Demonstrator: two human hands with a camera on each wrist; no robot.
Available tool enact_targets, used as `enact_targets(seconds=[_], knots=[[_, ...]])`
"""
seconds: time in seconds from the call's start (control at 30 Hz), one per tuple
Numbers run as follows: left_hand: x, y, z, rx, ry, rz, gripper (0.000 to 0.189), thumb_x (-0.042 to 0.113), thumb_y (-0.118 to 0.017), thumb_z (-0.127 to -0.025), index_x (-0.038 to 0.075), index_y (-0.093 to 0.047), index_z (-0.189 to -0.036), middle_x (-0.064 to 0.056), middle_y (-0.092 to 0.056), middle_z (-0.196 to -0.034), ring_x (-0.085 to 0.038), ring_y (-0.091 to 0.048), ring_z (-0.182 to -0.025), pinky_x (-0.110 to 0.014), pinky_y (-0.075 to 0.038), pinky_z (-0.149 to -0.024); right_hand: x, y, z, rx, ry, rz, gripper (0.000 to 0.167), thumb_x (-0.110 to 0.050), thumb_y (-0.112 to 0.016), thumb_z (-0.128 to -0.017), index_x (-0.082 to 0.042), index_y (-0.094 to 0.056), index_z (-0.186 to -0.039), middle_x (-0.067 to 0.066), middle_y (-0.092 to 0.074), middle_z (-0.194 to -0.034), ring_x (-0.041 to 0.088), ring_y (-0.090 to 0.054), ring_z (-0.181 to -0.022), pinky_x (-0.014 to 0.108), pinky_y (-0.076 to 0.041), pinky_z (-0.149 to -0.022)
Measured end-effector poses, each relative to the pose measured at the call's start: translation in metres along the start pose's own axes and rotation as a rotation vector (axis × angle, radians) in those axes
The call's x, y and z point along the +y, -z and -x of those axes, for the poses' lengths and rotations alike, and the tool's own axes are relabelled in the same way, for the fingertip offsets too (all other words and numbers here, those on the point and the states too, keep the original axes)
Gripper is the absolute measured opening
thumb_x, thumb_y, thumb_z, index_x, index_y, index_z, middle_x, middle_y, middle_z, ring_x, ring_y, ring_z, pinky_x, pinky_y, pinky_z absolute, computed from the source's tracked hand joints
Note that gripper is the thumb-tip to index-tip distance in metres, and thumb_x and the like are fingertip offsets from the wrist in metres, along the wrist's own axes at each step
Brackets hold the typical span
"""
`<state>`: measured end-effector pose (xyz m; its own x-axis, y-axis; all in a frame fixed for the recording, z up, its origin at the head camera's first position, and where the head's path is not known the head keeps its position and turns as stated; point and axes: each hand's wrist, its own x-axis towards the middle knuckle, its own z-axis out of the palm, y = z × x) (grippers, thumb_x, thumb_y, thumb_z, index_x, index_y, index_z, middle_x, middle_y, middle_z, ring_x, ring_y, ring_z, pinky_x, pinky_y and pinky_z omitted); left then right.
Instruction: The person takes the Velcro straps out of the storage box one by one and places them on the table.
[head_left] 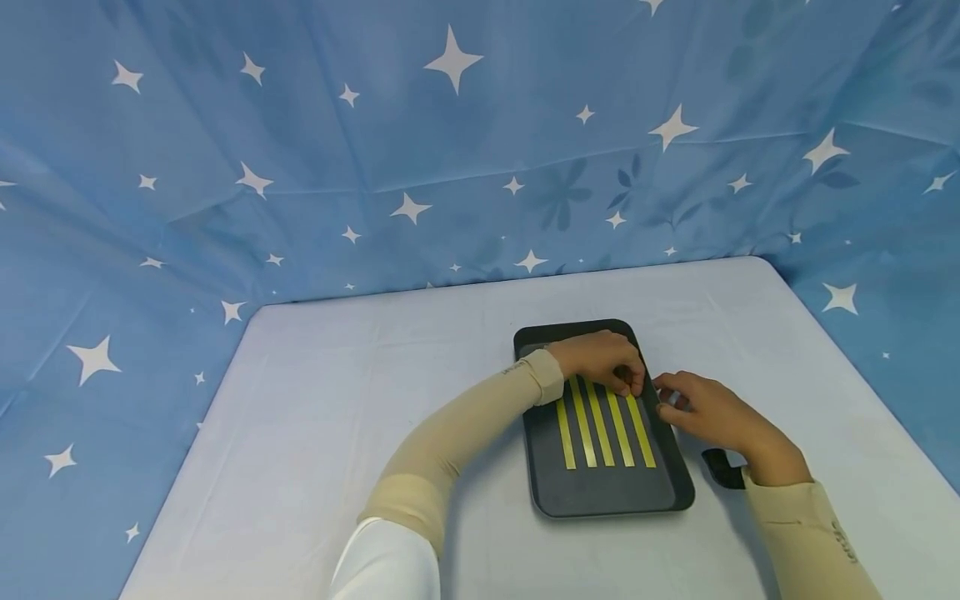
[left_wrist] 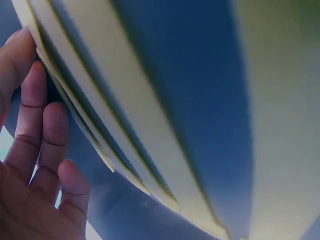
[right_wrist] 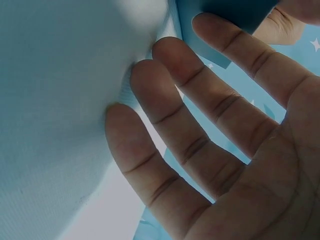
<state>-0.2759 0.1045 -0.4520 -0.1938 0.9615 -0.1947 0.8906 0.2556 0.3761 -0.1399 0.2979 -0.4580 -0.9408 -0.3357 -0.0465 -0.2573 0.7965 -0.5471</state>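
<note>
At left, a blue star-printed cloth [head_left: 90,275] is seen behind and beside a white-covered table [head_left: 322,417]. From the near edge, a white sleeve [head_left: 388,562] is followed by a beige arm cover [head_left: 468,425], extended toward a black tray [head_left: 603,503]. The tray is located on the right half of the table, its long sides running away from the viewer. Five yellow strips [head_left: 599,425] are laid lengthwise in it, roughly parallel and spaced apart; some upper ends are hidden by the left hand [head_left: 603,357].

Left hand: held over the tray's far part, thumb and forefinger brought together at the upper end of the rightmost strip [head_left: 641,433], which is pinched there; in the left wrist view the other fingers are seen bent, slightly apart.

Right hand [head_left: 716,412]: positioned just beside the tray's right edge, fingers loosely bent and spread, nothing held. Whether the rim is touched cannot be told. A black object [head_left: 723,468] is seen at its wrist, next to a second beige arm cover [head_left: 806,533] marked with dark lettering.
</note>
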Motion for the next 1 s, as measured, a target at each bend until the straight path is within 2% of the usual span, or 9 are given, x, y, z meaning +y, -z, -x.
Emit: enact_targets(seconds=[0.27,0.53,0.77,0.87,1.0], knots=[[0.004,0.001,0.001,-0.012,0.008,-0.063,0.007,0.022,-0.075,-0.106,0.021,-0.082,-0.107,0.010,-0.077,-0.105,-0.004,-0.063,-0.086,-0.019,-0.049,-0.087,0.001,0.000,0.001,0.000,0.001,-0.010,0.036,-0.009,-0.074,-0.100,0.012,-0.066,-0.127,0.012,-0.069,-0.106,0.019,-0.063,-0.085,0.037,-0.055,-0.066],[0.004,0.000,0.002,0.035,-0.015,-0.157,0.007,0.026,-0.075,-0.106,0.027,-0.080,-0.100,0.015,-0.073,-0.093,-0.002,-0.057,-0.080,-0.024,-0.036,-0.082,0.002,0.000,0.001,-0.006,-0.003,-0.005,0.035,-0.008,-0.073,-0.100,0.013,-0.065,-0.128,0.012,-0.069,-0.105,0.019,-0.063,-0.085,0.038,-0.054,-0.066],[0.002,0.001,0.007,0.081,-0.052,-0.208,0.008,0.032,-0.074,-0.106,0.029,-0.080,-0.100,0.016,-0.073,-0.099,-0.006,-0.055,-0.089,-0.026,-0.038,-0.086,0.001,0.000,0.001,-0.002,0.004,-0.013,0.034,-0.008,-0.072,-0.100,0.012,-0.066,-0.127,0.012,-0.069,-0.105,0.019,-0.064,-0.086,0.038,-0.055,-0.067],[0.003,0.005,0.011,0.104,-0.074,-0.198,0.009,0.031,-0.074,-0.106,0.027,-0.079,-0.101,0.013,-0.073,-0.101,-0.009,-0.056,-0.092,-0.025,-0.041,-0.087,0.000,0.000,0.000,-0.006,0.008,-0.016,0.034,-0.008,-0.071,-0.100,0.012,-0.066,-0.127,0.012,-0.069,-0.105,0.020,-0.064,-0.086,0.037,-0.055,-0.067],[0.004,0.013,0.016,0.126,-0.068,-0.202,0.008,0.032,-0.073,-0.107,0.027,-0.077,-0.104,0.013,-0.074,-0.106,-0.010,-0.057,-0.100,-0.027,-0.038,-0.090,0.001,0.001,0.000,-0.014,0.009,-0.023,0.034,-0.007,-0.071,-0.100,0.013,-0.065,-0.128,0.013,-0.069,-0.107,0.020,-0.065,-0.086,0.037,-0.055,-0.067]])
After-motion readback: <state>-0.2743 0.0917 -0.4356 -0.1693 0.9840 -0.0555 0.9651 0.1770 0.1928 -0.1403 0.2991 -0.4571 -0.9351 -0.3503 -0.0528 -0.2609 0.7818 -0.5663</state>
